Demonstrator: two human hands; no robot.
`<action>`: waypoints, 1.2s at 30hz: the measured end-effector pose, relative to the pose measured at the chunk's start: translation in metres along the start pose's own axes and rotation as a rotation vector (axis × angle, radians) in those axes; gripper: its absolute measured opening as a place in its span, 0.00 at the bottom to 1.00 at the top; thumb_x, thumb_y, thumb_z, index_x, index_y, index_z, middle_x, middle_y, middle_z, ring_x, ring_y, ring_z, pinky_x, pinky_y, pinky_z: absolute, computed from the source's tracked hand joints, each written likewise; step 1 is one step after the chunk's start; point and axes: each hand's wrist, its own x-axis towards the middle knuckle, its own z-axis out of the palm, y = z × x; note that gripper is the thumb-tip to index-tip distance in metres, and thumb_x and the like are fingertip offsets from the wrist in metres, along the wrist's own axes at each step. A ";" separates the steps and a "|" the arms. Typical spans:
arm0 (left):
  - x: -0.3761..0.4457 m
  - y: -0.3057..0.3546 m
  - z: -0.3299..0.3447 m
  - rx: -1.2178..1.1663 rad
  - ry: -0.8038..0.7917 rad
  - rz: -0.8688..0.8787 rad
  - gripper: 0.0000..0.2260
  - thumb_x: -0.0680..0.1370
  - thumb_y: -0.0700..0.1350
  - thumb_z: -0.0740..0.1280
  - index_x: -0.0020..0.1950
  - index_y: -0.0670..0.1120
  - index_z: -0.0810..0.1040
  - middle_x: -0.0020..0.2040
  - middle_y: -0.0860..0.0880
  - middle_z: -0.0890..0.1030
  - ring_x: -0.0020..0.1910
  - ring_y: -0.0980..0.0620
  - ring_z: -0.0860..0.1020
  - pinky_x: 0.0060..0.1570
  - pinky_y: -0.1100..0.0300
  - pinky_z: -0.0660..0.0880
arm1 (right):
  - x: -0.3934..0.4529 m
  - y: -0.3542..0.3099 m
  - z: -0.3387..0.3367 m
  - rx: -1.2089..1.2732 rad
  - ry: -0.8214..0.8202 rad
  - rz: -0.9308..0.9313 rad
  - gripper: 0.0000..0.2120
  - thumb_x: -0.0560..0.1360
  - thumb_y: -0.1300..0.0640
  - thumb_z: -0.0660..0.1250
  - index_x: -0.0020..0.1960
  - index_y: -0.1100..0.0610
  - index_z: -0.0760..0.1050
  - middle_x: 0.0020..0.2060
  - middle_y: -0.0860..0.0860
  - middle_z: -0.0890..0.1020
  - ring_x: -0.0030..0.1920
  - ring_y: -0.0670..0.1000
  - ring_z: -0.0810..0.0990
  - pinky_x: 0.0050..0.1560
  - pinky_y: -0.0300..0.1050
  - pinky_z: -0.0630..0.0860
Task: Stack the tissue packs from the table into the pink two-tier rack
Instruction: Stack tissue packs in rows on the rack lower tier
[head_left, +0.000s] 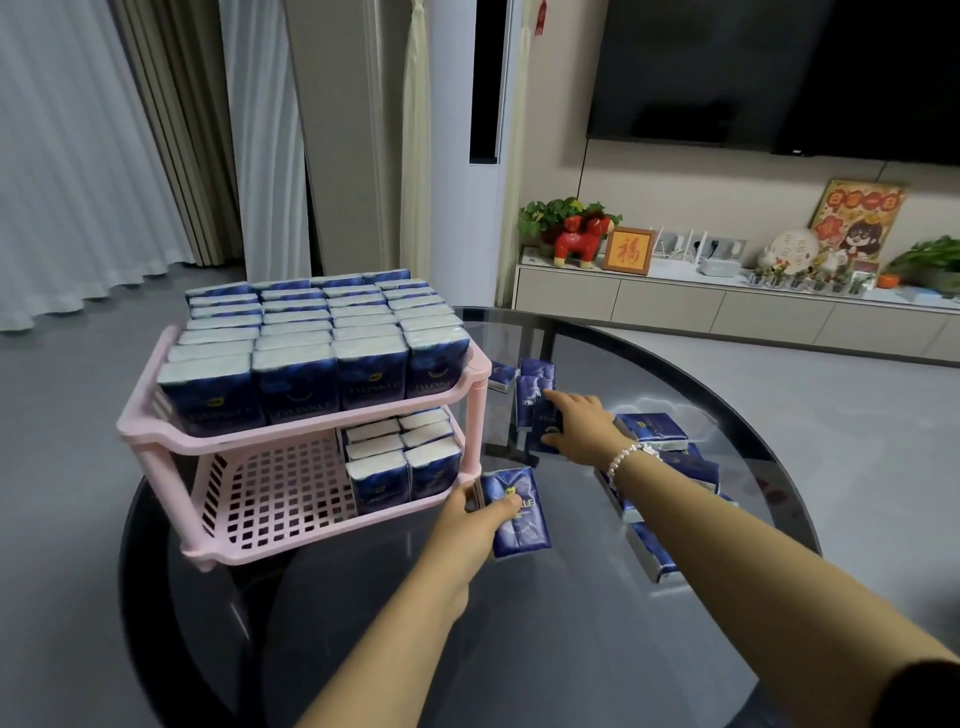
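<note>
Both hands, left (480, 512) and right (582, 423), grip tissue packs (517, 512) over the glass table (571, 623); curtains (78, 156) behind.

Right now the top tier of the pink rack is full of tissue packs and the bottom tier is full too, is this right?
Not quite. The top tier of the pink rack is full, but the bottom tier holds tissue packs only at its right end; the rest of its grid floor is bare. The head view shows this.
</note>
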 end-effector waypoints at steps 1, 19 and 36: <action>0.001 0.000 -0.001 -0.008 -0.007 -0.004 0.17 0.74 0.42 0.71 0.62 0.47 0.74 0.57 0.47 0.81 0.54 0.49 0.80 0.58 0.52 0.76 | 0.002 -0.001 0.000 -0.010 0.004 0.011 0.31 0.75 0.52 0.67 0.73 0.53 0.58 0.69 0.56 0.67 0.68 0.59 0.63 0.66 0.53 0.65; -0.020 0.000 0.005 -0.088 0.040 0.084 0.40 0.50 0.60 0.81 0.59 0.47 0.79 0.53 0.48 0.84 0.55 0.47 0.81 0.61 0.45 0.75 | -0.108 -0.016 -0.019 1.399 0.232 0.251 0.08 0.74 0.59 0.67 0.53 0.58 0.78 0.46 0.55 0.83 0.42 0.50 0.80 0.39 0.41 0.76; -0.033 0.014 0.008 -0.151 -0.114 0.091 0.17 0.69 0.48 0.72 0.55 0.43 0.79 0.53 0.42 0.84 0.52 0.46 0.82 0.56 0.50 0.78 | -0.142 -0.044 0.018 1.431 0.140 0.244 0.09 0.75 0.55 0.67 0.49 0.58 0.83 0.42 0.55 0.86 0.47 0.54 0.84 0.57 0.53 0.78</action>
